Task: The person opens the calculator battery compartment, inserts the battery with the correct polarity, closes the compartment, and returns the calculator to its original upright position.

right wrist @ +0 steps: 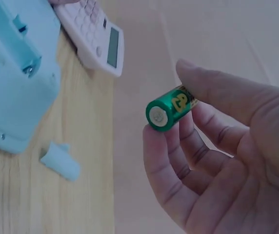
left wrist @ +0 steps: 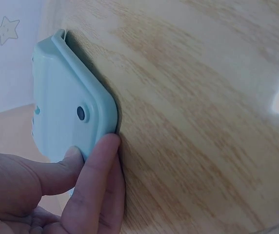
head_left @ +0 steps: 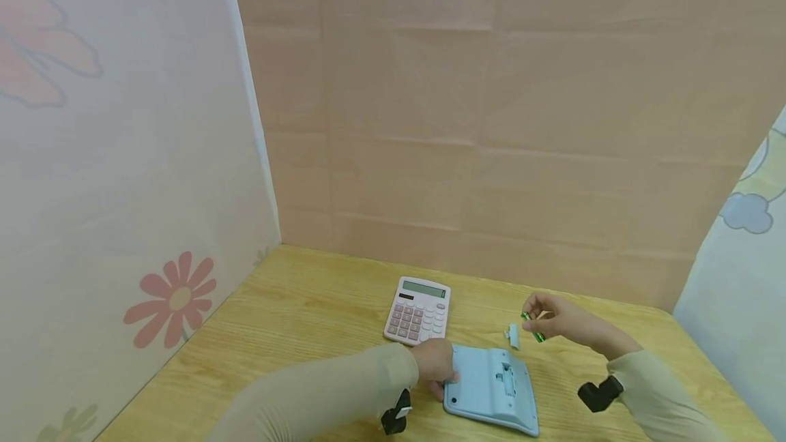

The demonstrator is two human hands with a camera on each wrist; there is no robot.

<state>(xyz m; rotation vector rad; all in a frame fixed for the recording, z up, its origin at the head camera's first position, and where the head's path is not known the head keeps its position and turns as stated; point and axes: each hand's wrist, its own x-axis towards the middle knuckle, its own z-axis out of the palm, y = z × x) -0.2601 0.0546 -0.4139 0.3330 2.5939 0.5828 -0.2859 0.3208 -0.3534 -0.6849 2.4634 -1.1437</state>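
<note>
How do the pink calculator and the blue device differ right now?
The pink calculator is face up, its screen showing; the blue device is back up, its battery slot open. The left hand holds the blue device, not the pink calculator. Both are pale and round-cornered.

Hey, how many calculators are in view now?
2: the pink calculator, face up, farther back, and the blue calculator, back up and closer, its edge held by the left hand. Its keys are hidden.
</note>
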